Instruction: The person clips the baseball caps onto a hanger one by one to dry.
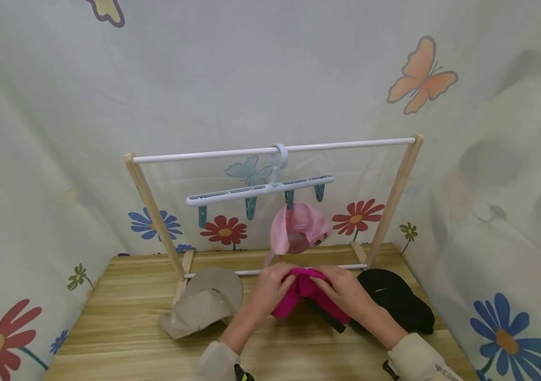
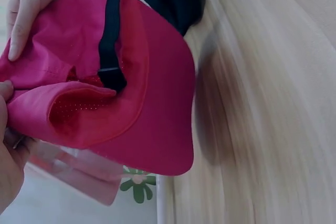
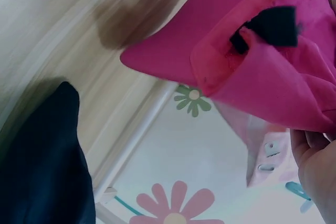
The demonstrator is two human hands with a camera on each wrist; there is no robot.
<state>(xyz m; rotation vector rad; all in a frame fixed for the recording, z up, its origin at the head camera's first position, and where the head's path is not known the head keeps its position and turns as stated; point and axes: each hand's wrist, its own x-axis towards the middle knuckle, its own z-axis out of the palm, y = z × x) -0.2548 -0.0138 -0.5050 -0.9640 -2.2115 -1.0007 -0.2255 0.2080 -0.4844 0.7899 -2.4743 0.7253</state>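
A magenta cap (image 1: 287, 302) with a black strap is held above the table between both hands. The left hand (image 1: 270, 288) grips its left side, thumb and fingers on the cloth; the right hand (image 1: 344, 290) pinches its right side. In the left wrist view the cap (image 2: 168, 77) shows its brim, inner band and strap, with the crown folded. The right wrist view shows the cap (image 3: 173, 51) with the right hand (image 3: 317, 166) at its edge. Behind it, a pink cap (image 1: 280, 233) hangs from a green clip (image 1: 289, 199).
A white hanger (image 1: 232, 194) with several green clips hangs on the rack's white bar (image 1: 346, 145). On the wooden table (image 1: 123, 312), a beige cap (image 1: 199, 312) lies left of the hands and a black cap (image 1: 394, 301) lies right. A floral curtain stands behind.
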